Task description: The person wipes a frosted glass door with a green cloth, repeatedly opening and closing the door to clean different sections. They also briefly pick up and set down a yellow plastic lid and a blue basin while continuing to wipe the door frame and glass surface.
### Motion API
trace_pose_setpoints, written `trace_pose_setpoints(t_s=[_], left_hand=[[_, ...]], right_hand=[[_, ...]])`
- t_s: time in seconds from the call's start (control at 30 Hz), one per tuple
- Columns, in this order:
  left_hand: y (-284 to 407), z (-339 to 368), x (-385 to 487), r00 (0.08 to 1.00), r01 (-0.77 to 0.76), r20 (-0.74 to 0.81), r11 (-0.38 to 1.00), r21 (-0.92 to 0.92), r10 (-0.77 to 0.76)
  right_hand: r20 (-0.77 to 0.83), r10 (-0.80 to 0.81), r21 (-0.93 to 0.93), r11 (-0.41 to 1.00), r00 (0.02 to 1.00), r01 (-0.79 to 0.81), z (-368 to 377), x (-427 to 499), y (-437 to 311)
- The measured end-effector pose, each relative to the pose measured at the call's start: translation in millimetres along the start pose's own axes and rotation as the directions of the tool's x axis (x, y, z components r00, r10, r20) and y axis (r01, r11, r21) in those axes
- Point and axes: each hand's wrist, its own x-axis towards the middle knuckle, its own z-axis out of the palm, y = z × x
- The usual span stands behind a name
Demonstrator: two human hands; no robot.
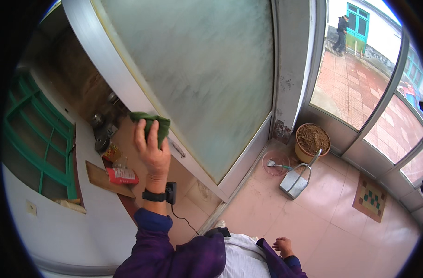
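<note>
My left hand (151,154) is raised and grips a folded dark green cloth (160,127). The cloth lies against or just in front of the metal stile (128,74) of a frosted-glass door (201,76), a little above its pull handle (178,148). A black strap with a small device (170,193) goes round my left wrist, and a cable hangs from it. Low by my side, my right hand (284,246) has loosely bent fingers and appears to hold nothing.
A pot of soil (313,139), a metal dustpan (294,184) and a scraper (279,166) on a round pinkish lid or dish (269,158) stand right of the door. A mat (369,198) lies farther right. Outside the glass, a person (341,34) walks. A red packet (122,176) lies left.
</note>
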Motion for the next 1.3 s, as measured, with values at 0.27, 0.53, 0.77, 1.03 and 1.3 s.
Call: trace_pose_setpoints(t_s=[0.27,0.53,0.77,1.03,1.3], left_hand=[[-5.5,-5.3,-27.6,0.995,0.096,0.052,0.986,-0.138,-0.09],[28.7,1.0,-99.3,0.932,0.35,0.209,0.888,-0.298,-0.297],[41.0,16.0,-183.9,0.866,0.363,0.432,0.911,-0.193,-0.254],[60.7,-3.7,-226.6,0.67,0.571,0.707,0.766,-0.295,-0.227],[76.1,-2.9,-231.5,0.267,0.787,0.953,0.539,-0.3,0.141]], right_hand=[[0.004,-0.015,-0.054,0.998,1.0,0.015,10.1,-16.3,-22.2],[0.002,0.01,-0.081,0.997,1.0,-0.01,31.5,-17.8,-35.1],[0.024,-0.001,-0.122,0.993,1.0,0.004,45.6,-16.2,-48.7],[0.04,-0.025,-0.155,0.987,0.999,0.031,48.8,-8.2,-57.4],[0.08,-0.07,-0.188,0.979,0.994,0.084,57.6,-10.2,-69.7]])
